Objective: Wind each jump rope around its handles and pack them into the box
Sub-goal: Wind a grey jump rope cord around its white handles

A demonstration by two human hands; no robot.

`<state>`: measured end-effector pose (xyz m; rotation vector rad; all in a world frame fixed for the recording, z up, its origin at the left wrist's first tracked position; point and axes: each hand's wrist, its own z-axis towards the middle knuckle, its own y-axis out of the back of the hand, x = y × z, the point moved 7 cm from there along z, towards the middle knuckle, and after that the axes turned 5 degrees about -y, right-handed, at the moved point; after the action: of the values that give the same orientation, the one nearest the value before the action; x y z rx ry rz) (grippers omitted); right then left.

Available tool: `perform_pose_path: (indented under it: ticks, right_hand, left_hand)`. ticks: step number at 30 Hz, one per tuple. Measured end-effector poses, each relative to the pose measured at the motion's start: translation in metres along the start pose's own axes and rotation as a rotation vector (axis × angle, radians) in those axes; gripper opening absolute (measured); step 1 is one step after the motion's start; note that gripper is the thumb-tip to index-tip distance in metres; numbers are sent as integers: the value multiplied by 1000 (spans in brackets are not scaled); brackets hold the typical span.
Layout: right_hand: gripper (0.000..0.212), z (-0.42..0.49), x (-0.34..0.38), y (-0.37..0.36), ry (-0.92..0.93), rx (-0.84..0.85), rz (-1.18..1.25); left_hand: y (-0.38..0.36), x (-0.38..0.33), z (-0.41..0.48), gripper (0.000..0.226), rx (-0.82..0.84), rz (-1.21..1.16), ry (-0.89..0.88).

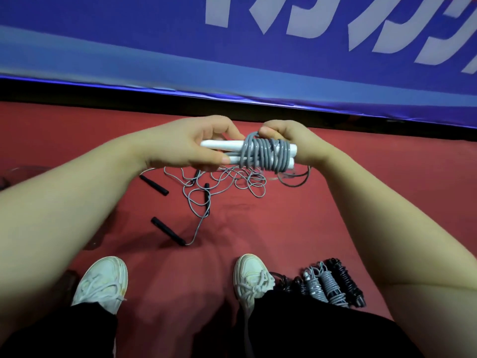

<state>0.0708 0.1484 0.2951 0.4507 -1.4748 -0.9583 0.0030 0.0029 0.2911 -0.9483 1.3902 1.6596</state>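
the winding step looked close to done: the grey rope (265, 155) sat in tight turns round the pair of white handles (222, 145), held side by side and level above the red floor (296, 223). the left hand (185, 144) was curled round the bare ends of the handles, thumb under and fingers over. the right hand (294, 143) gripped the wound end, thumb and fingers pinching a loop at the top of the coil. the next move, i judged, called for tucking that loop under a turn so the coil would not spring loose, then laying the bundle with the others or in the box; no box showed plainly. the rope looked smooth, plastic-coated and springy, its turns uneven and crossing near the middle, so it would likely unwind if let go. below the hands lay a tangle (227, 180) of thin grey rope with black handles (154, 185), not yet wound. by the right shoe (251, 277) lay finished bundles (331, 285), grey and black, side by side.
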Motion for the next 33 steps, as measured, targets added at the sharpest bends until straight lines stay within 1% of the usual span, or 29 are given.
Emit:
perform_pose_path:
  ticks: [2,4,5,6,8,10,12,14,16,18,19,20,21,24,26,29,30,32,33]
  right_hand:
    - [37,-1,-2,-5,-64,28,144]
    - [35,-2,0,-13,-129,14,160]
    - [30,-2,1,-18,-118,6,185]
    - [25,0,5,-22,-70,-20,228]
    - [30,5,0,-29,-75,-96,416]
    - [35,9,-4,-30,-110,-196,502]
    - [32,12,-1,-33,-65,-244,417]
    - [27,13,7,-37,-21,-238,357]
    - [23,16,9,-44,-48,-206,410]
    - [23,20,11,-59,-135,-126,514]
    - [24,23,12,-66,-174,-100,507]
    - [26,26,13,-71,-202,-99,441]
    - [28,29,16,-73,-216,-118,323]
    - [32,31,27,-72,-185,-183,-31]
    - [32,27,32,-71,-162,-224,-129]
    - [26,25,36,-67,-111,-248,-164]
    - [25,27,33,-66,-119,-237,-127]
    - [30,29,23,-67,-173,-200,30]
    - [31,29,18,-68,-195,-192,69]
  left_hand:
    - [-4,-7,2,30,-1,-99,-28]
    - [-3,-13,7,28,-51,-220,-66]
    - [-1,-15,9,26,-100,-246,-77]
    - [4,-15,11,25,-166,-247,-76]
    - [13,-12,12,25,-307,-243,-55]
    - [21,-7,12,26,-417,-269,-33]
    - [29,0,11,26,-512,-317,-16]
    - [38,7,10,24,-592,-369,-4]
    - [45,15,9,21,-668,-396,12]
    - [52,27,7,16,-749,-421,50]
    - [54,32,6,14,-777,-429,69]
    - [56,38,5,13,-794,-433,85]
    - [57,42,4,13,-804,-431,93]
    - [62,47,0,17,-854,-385,91]
    - [67,48,-4,21,-913,-344,85]
    - [73,52,-9,23,-939,-309,106]
    - [74,54,-10,23,-931,-319,119]
    - [75,56,-12,22,-911,-336,129]
    - [74,55,-12,21,-900,-321,128]
